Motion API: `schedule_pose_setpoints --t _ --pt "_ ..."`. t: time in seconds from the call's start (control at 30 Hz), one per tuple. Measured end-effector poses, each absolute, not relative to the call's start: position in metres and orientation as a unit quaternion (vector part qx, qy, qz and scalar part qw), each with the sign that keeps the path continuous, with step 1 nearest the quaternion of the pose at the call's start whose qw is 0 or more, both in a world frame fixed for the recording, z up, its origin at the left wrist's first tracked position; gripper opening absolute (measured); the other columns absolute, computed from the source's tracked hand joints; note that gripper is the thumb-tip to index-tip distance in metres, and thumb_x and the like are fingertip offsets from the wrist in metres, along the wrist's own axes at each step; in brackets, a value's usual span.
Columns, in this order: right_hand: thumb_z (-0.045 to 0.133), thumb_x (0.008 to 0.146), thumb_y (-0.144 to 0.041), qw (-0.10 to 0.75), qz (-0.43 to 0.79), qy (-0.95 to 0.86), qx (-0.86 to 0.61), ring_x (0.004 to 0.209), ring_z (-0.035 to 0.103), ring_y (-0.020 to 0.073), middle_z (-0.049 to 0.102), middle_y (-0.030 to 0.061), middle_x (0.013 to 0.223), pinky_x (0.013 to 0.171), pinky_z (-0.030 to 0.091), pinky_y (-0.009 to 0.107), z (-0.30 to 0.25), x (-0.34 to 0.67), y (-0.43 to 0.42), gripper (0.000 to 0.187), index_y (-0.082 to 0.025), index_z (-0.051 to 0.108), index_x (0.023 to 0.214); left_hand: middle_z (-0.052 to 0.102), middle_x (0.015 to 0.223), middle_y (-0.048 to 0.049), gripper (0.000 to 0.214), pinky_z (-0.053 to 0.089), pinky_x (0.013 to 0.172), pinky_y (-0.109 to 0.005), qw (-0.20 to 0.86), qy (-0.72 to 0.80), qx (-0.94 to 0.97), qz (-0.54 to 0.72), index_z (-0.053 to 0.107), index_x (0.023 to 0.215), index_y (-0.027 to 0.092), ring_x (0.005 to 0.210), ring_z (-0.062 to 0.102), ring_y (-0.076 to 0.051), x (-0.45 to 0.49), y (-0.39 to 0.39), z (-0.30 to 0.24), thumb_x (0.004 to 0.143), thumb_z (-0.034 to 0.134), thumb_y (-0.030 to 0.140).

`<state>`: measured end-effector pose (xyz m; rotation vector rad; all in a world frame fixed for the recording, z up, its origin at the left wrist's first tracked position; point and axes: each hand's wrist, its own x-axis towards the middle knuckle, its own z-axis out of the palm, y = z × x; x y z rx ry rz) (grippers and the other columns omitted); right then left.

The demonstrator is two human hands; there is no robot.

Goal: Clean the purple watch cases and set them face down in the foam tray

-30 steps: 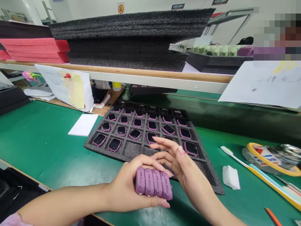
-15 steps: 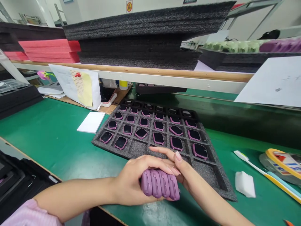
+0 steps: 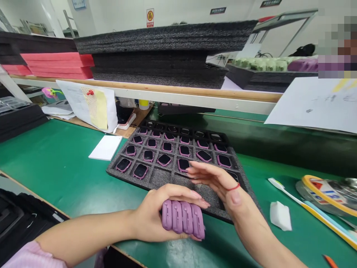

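Clasping purple cases (image 3: 183, 219) in left hand (image 3: 153, 217); with unclenched right hand (image 3: 223, 180), near white block (image 3: 280, 216), partly hiding foam tray (image 3: 160, 177).

Four purple watch cases (image 3: 186, 218), side by side, touching, in the left hand (image 3: 152, 216)

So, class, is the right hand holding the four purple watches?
No, the left hand grips the watches, while the right hand is over the tray.

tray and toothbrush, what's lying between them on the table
In the head view, a white block lies between the tray and the toothbrush; nearer the brush's head, that stretch is bare green table.
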<state>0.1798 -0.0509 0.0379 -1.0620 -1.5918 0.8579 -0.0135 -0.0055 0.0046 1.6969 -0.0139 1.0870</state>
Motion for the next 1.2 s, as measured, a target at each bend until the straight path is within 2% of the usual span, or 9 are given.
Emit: schedule_pose_setpoints --t 0.13,0.23,0.33,0.4,0.47,0.6,0.8,1.0,1.2 --pt "0.038 0.100 -0.063 0.523 0.270 -0.697 -0.409 0.120 0.061 0.0180 0.063 0.0027 0.126 0.103 0.049 0.026 0.045 0.182 -0.055 0.042 -0.032 0.059 0.120 0.070 0.129 -0.0160 0.075 0.056 0.100 -0.035 0.528 -0.023 0.715 0.457 0.047 0.142 0.024 0.118 0.069 -0.026 -0.012 -0.005 0.003 0.077 0.085 0.022" --pt "0.050 0.096 -0.061 0.503 0.187 -0.744 -0.398 0.116 0.060 0.0190 0.060 0.0059 0.122 0.100 0.051 0.028 0.050 0.179 -0.058 0.036 -0.027 0.055 0.107 0.071 0.127 -0.0149 0.086 0.056 0.099 -0.032 0.508 -0.010 0.729 0.458 0.040 0.148 0.027 0.115 0.071 -0.024 -0.013 -0.005 0.004 0.076 0.086 0.020" --pt "0.065 0.088 -0.059 0.452 0.086 -0.799 -0.387 0.123 0.056 0.0218 0.052 0.0105 0.129 0.099 0.053 0.028 0.051 0.174 -0.060 0.043 -0.024 0.055 0.111 0.073 0.123 -0.0129 0.096 0.055 0.100 -0.034 0.493 0.015 0.746 0.447 0.029 0.155 0.029 0.112 0.072 -0.025 -0.014 -0.003 0.004 0.077 0.085 0.020" --pt "0.071 0.085 -0.056 0.424 0.025 -0.821 -0.381 0.129 0.052 0.0251 0.048 0.0123 0.134 0.104 0.051 0.033 0.048 0.169 -0.061 0.049 -0.022 0.057 0.118 0.074 0.120 -0.0117 0.099 0.057 0.097 -0.033 0.487 0.032 0.752 0.444 0.025 0.157 0.030 0.106 0.074 -0.025 -0.015 -0.002 0.002 0.077 0.084 0.021" --pt "0.074 0.085 -0.047 0.410 -0.014 -0.829 -0.380 0.130 0.050 0.0277 0.047 0.0127 0.134 0.109 0.048 0.041 0.042 0.165 -0.060 0.050 -0.022 0.058 0.123 0.069 0.130 -0.0131 0.100 0.057 0.097 -0.034 0.482 0.044 0.757 0.439 0.024 0.158 0.031 0.106 0.074 -0.026 -0.018 0.000 -0.001 0.078 0.083 0.024" --pt "0.071 0.087 -0.028 0.418 -0.015 -0.823 -0.384 0.126 0.053 0.0280 0.049 0.0136 0.133 0.106 0.050 0.045 0.029 0.159 -0.058 0.042 -0.020 0.058 0.126 0.045 0.156 -0.0149 0.103 0.049 0.110 -0.044 0.463 0.066 0.782 0.412 0.020 0.159 0.035 0.124 0.064 -0.032 -0.023 0.004 -0.007 0.077 0.084 0.031" --pt "0.070 0.085 -0.020 0.439 -0.011 -0.809 -0.390 0.121 0.057 0.0270 0.054 0.0132 0.130 0.099 0.054 0.043 0.027 0.153 -0.058 0.035 -0.019 0.061 0.119 0.058 0.144 -0.0153 0.105 0.050 0.109 -0.043 0.470 0.089 0.796 0.371 0.010 0.161 0.028 0.125 0.064 -0.030 -0.022 0.007 -0.010 0.081 0.077 0.027" --pt "0.072 0.083 -0.019 0.461 -0.011 -0.802 -0.378 0.116 0.060 0.0253 0.059 0.0117 0.121 0.100 0.054 0.041 0.030 0.144 -0.058 0.033 -0.018 0.061 0.115 0.044 0.157 -0.0147 0.106 0.046 0.113 -0.043 0.437 0.093 0.821 0.354 0.006 0.162 0.029 0.130 0.060 -0.031 -0.024 0.008 -0.011 0.081 0.075 0.027" --pt "0.074 0.085 -0.028 0.510 0.086 -0.762 -0.390 0.116 0.064 0.0236 0.066 0.0088 0.118 0.101 0.057 0.037 0.045 0.151 -0.067 0.035 -0.023 0.063 0.117 0.069 0.132 -0.0123 0.105 0.053 0.102 -0.034 0.441 0.090 0.808 0.381 0.004 0.162 0.027 0.118 0.069 -0.025 -0.022 0.005 -0.005 0.084 0.075 0.026"
